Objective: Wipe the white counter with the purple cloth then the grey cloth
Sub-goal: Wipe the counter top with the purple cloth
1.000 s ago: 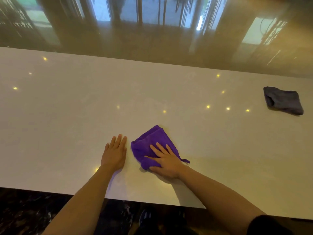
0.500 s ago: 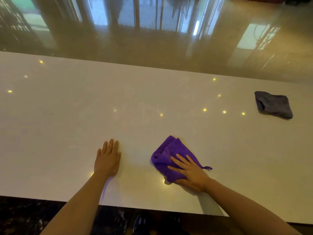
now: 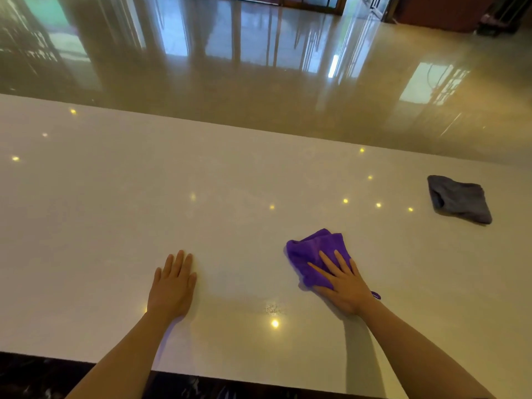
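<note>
Two bare hands rest on the white, glossy stone desk (image 3: 115, 226). The left hand (image 3: 172, 286) lies flat, palm down, fingers extended and close together, on bare surface near the desk's near edge; it holds nothing. The right hand (image 3: 344, 283) lies palm down with fingers spread, pressing on the near right part of the crumpled purple microfibre cloth (image 3: 312, 251). The fingers are extended over the fabric, not curled around it. The purple cloth sits right of centre, in contact with the desk, with a small loop (image 3: 376, 296) protruding just right of the wrist. The two hands are well apart.

The folded grey cloth (image 3: 459, 198) lies untouched at the far right of the desk, well apart from the purple cloth. Small yellow light reflections (image 3: 275, 323) dot the desk. Beyond the far edge lies a polished, reflective floor (image 3: 259, 96).
</note>
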Tool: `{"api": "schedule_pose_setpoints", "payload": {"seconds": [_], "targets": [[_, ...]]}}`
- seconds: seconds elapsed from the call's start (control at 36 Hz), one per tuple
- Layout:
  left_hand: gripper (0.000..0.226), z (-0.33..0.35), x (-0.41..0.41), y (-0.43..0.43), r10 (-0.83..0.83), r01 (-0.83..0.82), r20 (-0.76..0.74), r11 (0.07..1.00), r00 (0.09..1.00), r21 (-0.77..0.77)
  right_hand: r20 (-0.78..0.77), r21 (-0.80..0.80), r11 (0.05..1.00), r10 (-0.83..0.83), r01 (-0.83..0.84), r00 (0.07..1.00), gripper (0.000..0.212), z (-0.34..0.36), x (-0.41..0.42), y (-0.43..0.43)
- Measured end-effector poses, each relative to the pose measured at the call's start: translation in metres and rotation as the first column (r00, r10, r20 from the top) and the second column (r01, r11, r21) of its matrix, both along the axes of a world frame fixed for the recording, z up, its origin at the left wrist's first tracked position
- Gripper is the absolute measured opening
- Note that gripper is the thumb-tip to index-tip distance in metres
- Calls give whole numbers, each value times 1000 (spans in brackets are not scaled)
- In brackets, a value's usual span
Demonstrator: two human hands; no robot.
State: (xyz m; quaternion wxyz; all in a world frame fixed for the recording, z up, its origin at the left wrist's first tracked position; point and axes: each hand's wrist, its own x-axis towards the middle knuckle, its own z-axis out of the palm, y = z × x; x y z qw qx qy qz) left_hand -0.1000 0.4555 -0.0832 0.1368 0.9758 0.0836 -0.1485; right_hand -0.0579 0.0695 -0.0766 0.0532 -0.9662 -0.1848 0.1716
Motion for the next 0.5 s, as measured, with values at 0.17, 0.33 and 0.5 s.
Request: {"api": "schedule_pose_setpoints", "payload": {"seconds": [0.17, 0.33, 0.5], "targets": [[52, 0, 1, 4, -6, 6, -6, 1000, 1000, -15, 29, -18, 987, -160, 160, 987, 103, 3, 24, -8], [51, 2, 1, 6, -8, 7, -24, 999, 1000, -36, 12, -112, 956, -271, 271, 962, 125, 19, 48, -5], [50, 9, 3, 8, -37, 37, -8, 999, 999, -20, -60, 92, 808, -579, 582, 813, 75, 12, 73, 12]]}}
